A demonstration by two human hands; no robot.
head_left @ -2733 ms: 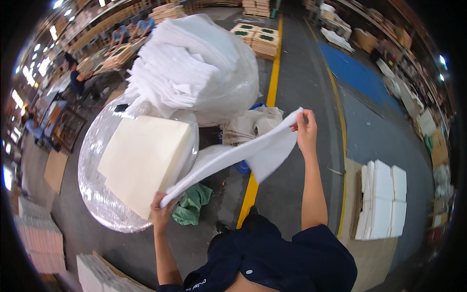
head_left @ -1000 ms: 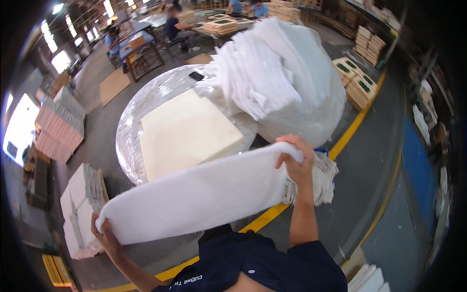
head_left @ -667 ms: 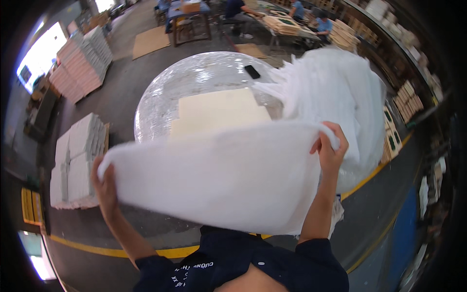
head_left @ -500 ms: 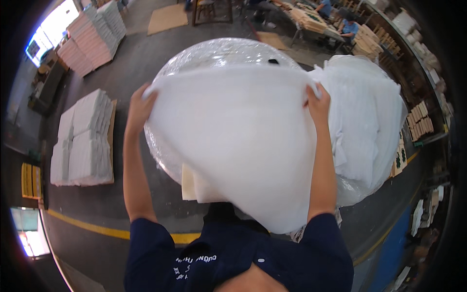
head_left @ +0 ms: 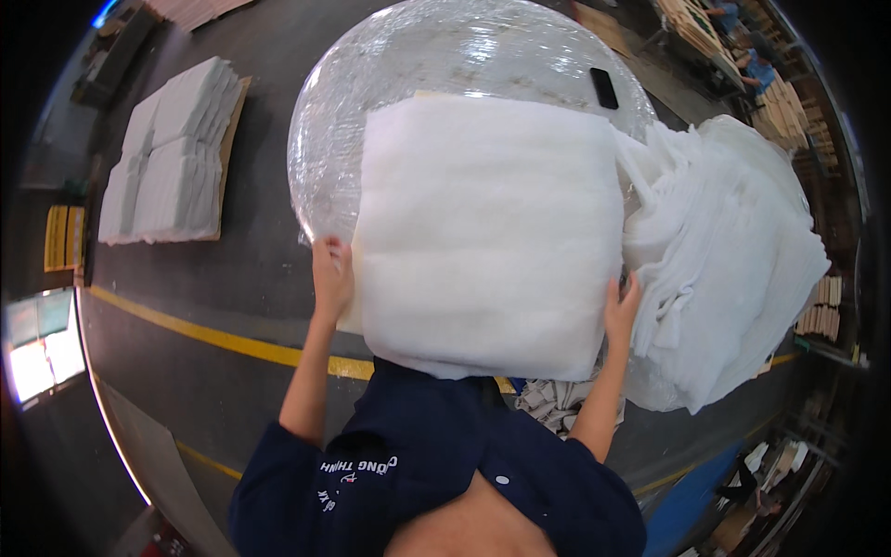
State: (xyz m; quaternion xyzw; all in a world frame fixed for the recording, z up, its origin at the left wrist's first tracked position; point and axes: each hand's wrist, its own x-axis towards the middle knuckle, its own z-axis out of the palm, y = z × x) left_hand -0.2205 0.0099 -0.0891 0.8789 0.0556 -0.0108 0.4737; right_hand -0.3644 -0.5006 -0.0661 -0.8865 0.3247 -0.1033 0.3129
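A white square sheet of soft padding (head_left: 492,232) lies flat in front of me on a round, film-wrapped surface (head_left: 436,46). Along its left side a strip of a cream-coloured layer (head_left: 357,278) shows beneath it. My left hand (head_left: 332,277) is beside that left edge, fingers loosely apart and slightly bent, gripping nothing visible. At the lower right edge of the sheet is my right hand (head_left: 622,304), thumb and fingers spread, close against the edge. To the right, a large heap of similar white padding sheets (head_left: 724,269) leans in uneven layers.
A black phone (head_left: 603,88) lies on the film near the far right. Stacked white bundles (head_left: 176,153) stand on the floor at left, near a yellow floor line (head_left: 213,334). Crumpled greyish material (head_left: 552,404) sits below the sheet. People work at a far table.
The sheet, held up by both hands half a second ago, now lies flat. Both hands have let go of its far corners and moved back toward me, along its sides. The view has shifted.
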